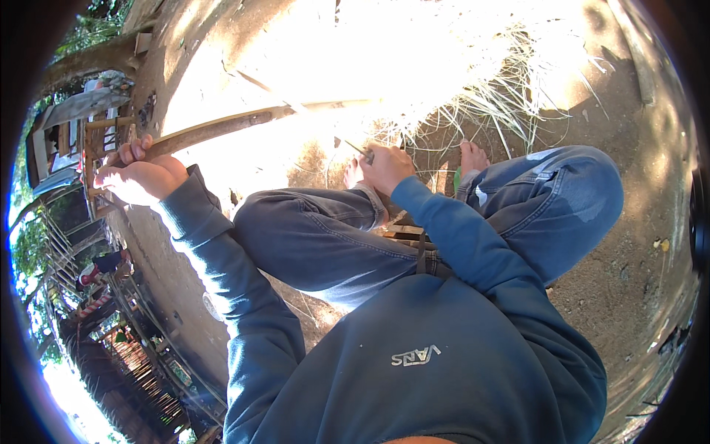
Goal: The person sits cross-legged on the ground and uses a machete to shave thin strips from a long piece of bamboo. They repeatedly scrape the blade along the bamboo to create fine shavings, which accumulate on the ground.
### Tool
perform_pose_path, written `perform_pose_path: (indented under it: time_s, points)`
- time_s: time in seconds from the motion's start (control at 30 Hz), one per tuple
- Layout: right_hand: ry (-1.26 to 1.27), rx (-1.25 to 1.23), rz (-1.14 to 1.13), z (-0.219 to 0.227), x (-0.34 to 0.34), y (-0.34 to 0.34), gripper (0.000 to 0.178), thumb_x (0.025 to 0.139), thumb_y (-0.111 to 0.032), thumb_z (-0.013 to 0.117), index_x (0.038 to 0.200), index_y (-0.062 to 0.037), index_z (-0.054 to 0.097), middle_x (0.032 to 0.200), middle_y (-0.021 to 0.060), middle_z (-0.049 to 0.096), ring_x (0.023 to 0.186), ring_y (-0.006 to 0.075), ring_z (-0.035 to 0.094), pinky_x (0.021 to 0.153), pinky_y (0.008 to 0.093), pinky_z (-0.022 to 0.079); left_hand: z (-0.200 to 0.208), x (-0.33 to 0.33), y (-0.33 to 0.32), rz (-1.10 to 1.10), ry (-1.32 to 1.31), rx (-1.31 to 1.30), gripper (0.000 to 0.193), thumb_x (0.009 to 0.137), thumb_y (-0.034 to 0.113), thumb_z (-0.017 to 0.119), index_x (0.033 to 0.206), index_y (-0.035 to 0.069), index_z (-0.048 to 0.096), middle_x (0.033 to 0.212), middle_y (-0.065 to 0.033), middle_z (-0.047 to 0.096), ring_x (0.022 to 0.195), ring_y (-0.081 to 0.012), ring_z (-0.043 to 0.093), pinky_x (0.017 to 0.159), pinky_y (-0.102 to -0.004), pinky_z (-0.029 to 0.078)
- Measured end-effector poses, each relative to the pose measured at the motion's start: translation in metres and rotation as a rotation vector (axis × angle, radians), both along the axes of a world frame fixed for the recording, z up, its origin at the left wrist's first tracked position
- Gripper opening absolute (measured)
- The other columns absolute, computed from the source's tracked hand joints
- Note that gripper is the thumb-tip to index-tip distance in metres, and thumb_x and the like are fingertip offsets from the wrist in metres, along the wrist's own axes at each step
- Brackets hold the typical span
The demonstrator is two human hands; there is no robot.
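My left hand [140, 174] is closed around the near end of a long, narrow piece of split bamboo [222, 133]. The piece runs off to the right, and its far part fades into the glare over the sunlit ground. In front of my lap, my right hand [387, 169] is closed on a small knife [358, 149]. The knife's thin blade points up and to the left, below the bamboo and apart from it. Most of its handle is hidden in my fingers.
A loose heap of thin pale strips [510, 89] lies on the dirt beyond my bare feet [473, 157]. I sit low with my knees spread. A wooden stand with things on it [81, 111] is at the far left, and a thatched hut [111, 385] stands lower left.
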State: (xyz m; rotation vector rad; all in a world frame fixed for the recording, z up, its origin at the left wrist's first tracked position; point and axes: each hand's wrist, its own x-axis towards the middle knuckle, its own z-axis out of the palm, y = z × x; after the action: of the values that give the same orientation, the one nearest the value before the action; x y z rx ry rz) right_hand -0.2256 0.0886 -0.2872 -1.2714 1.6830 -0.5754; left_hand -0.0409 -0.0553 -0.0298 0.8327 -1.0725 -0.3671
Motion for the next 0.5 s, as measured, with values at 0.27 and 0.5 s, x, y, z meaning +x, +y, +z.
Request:
perform_pose_path:
  time_s: [0.27, 0.5]
  points:
    - [0.163, 0.073, -0.144, -0.075, -0.030, 0.017, 0.031, 0.082, -0.033, 0.059, 0.088, -0.0042, 0.067, 0.079, 0.0184, 0.067, 0.081, 0.0345, 0.066, 0.076, 0.0439, 0.052, 0.000, -0.001, -0.006, 0.016, 0.050, -0.017, 0.046, 0.098, 0.052, 0.038, 0.078, 0.011, 0.033, 0.066, -0.0010, 0.032, 0.057, -0.0120, 0.030, 0.053, -0.0271, 0.036]
    - [-0.059, -0.174, -0.016, 0.008, 0.001, 0.005, 0.027, 0.084, -0.031, 0.058, 0.083, -0.0047, 0.063, 0.068, 0.0124, 0.064, 0.065, 0.0316, 0.064, 0.069, 0.0412, 0.052, 0.003, 0.002, -0.002, 0.016, 0.012, 0.024, 0.045, 0.099, 0.050, 0.031, 0.078, 0.011, 0.034, 0.064, -0.0017, 0.030, 0.054, -0.0144, 0.030, 0.053, -0.0316, 0.039]
